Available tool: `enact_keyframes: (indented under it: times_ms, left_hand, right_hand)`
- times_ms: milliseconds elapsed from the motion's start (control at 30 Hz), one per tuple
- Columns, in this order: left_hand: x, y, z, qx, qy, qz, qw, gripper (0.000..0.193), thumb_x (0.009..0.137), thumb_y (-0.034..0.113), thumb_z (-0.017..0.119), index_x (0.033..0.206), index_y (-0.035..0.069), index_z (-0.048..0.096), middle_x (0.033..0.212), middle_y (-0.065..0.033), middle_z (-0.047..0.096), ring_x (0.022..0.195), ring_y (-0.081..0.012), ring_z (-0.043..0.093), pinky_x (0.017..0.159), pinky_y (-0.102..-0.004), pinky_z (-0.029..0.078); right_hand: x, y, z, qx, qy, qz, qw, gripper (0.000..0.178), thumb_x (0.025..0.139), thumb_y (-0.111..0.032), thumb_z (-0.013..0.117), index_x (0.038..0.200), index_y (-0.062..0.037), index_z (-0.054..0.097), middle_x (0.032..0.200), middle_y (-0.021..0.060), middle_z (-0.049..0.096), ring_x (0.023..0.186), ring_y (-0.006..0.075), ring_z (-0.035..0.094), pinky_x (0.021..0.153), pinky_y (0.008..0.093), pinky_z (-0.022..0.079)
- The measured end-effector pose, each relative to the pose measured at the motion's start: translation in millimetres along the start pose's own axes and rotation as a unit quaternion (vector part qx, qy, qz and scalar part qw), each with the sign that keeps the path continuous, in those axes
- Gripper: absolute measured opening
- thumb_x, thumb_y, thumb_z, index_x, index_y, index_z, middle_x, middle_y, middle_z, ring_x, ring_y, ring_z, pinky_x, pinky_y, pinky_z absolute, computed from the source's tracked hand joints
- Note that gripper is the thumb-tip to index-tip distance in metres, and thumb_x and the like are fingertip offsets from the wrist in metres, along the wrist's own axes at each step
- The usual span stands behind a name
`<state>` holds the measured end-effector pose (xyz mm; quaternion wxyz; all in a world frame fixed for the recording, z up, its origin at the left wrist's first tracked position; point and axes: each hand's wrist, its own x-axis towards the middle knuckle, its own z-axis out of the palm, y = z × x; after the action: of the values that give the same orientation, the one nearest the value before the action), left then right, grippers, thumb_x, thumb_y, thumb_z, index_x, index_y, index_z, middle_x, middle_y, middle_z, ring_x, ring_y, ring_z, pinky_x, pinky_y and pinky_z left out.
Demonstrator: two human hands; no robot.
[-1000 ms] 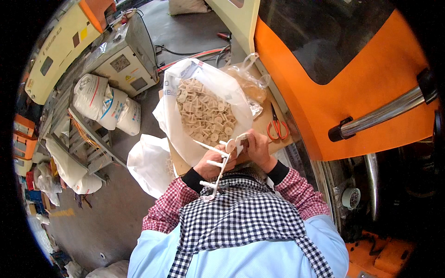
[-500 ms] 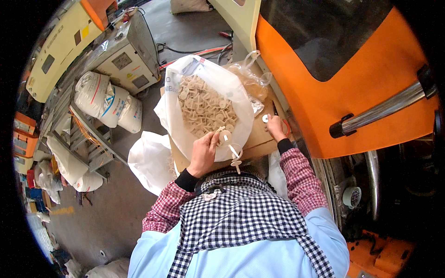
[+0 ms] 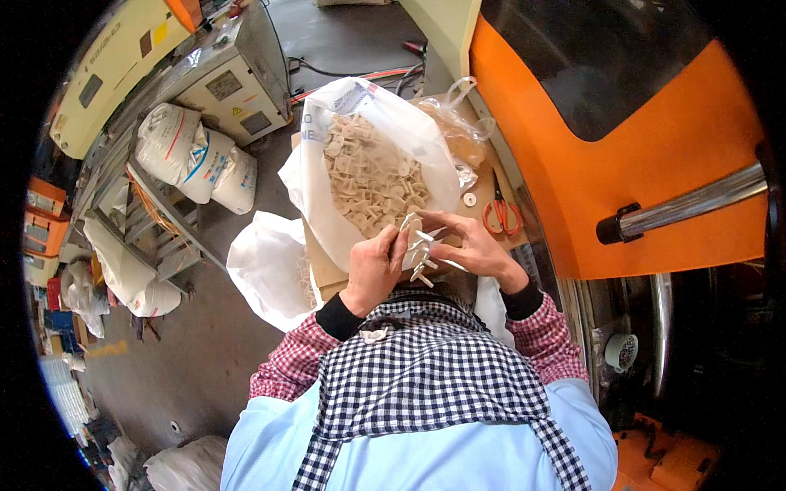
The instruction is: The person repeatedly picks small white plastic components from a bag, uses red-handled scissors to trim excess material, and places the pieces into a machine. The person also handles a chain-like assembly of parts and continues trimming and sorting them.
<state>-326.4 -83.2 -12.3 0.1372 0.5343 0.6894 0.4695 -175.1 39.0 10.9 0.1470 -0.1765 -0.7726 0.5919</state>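
My left hand is closed in a pinch around one end of a white moulded plastic cluster, whose discs and short pegs stick out along a stem. From the other side, my right hand grips the cluster, thumb and fingers bent around its discs; the exact finger contact is partly hidden. Both hands are over the near edge of a large white sack. Inside the sack lies a heap of similar off-white plastic pieces. A small white disc rests on the cardboard beside red-handled scissors.
An orange machine door with a metal bar handle stands close on the right. Another open white bag sits at the left of the sack. Farther left are filled sacks by a metal stair frame.
My right hand has left the spot by the scissors and the white disc and come to the cluster in my left hand. The scissors now show fully. My view has shifted slightly.
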Motion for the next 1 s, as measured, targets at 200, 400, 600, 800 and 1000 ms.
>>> enact_keyframes:
  times_ms: [200,400,600,800,1000]
  left_hand:
    - [1.1,4.7,0.6,0.034,-0.018,0.022,0.999,0.015,0.089,0.013,0.054,0.079,0.003,0.048,0.059,-0.0192,0.050,0.053,-0.0370,0.052,0.045,-0.0397,0.039]
    - [1.2,4.3,-0.3,0.010,-0.061,0.049,0.997,0.012,0.089,0.011,0.051,0.083,0.002,0.047,0.061,-0.0199,0.051,0.057,-0.0376,0.053,0.047,-0.0414,0.040]
    - [-0.5,3.3,1.4,-0.028,-0.057,0.032,0.997,0.013,0.091,0.010,0.049,0.085,-0.001,0.049,0.066,-0.0205,0.049,0.056,-0.0354,0.052,0.049,-0.0363,0.040]
    - [6.0,-9.3,13.2,-0.279,-0.036,-0.088,0.955,0.023,0.093,0.017,0.049,0.080,-0.001,0.056,0.055,-0.0010,0.049,0.046,-0.0127,0.045,0.044,-0.0281,0.034]
    - [9.8,-3.5,-6.1,-0.371,-0.177,-0.243,0.878,0.026,0.094,0.024,0.049,0.088,0.001,0.059,0.060,0.0080,0.041,0.050,0.0001,0.028,0.043,-0.0182,0.020]
  right_hand:
    - [-1.5,15.8,2.1,0.096,0.014,0.031,0.995,0.043,0.084,-0.011,0.065,0.121,0.0041,0.051,0.109,0.0102,0.061,0.099,0.0156,0.057,0.086,0.0285,0.046]
    - [-5.6,22.5,2.4,0.033,0.058,-0.030,0.997,0.033,0.083,-0.014,0.060,0.111,0.0036,0.058,0.100,0.0147,0.064,0.091,0.0202,0.062,0.079,0.0295,0.048]
    - [-5.0,15.7,1.4,0.085,0.033,0.011,0.996,0.033,0.085,-0.016,0.057,0.112,0.0032,0.057,0.100,0.0145,0.064,0.089,0.0186,0.062,0.079,0.0290,0.047]
    - [2.4,21.4,4.1,0.127,0.008,0.024,0.992,0.030,0.089,-0.018,0.054,0.110,0.0043,0.057,0.096,0.0094,0.063,0.081,0.0148,0.060,0.074,0.0274,0.047]
    - [2.1,-3.5,4.7,0.166,0.018,0.103,0.981,0.028,0.088,-0.015,0.055,0.107,0.0051,0.060,0.090,0.0064,0.065,0.077,0.0105,0.059,0.069,0.0245,0.048]
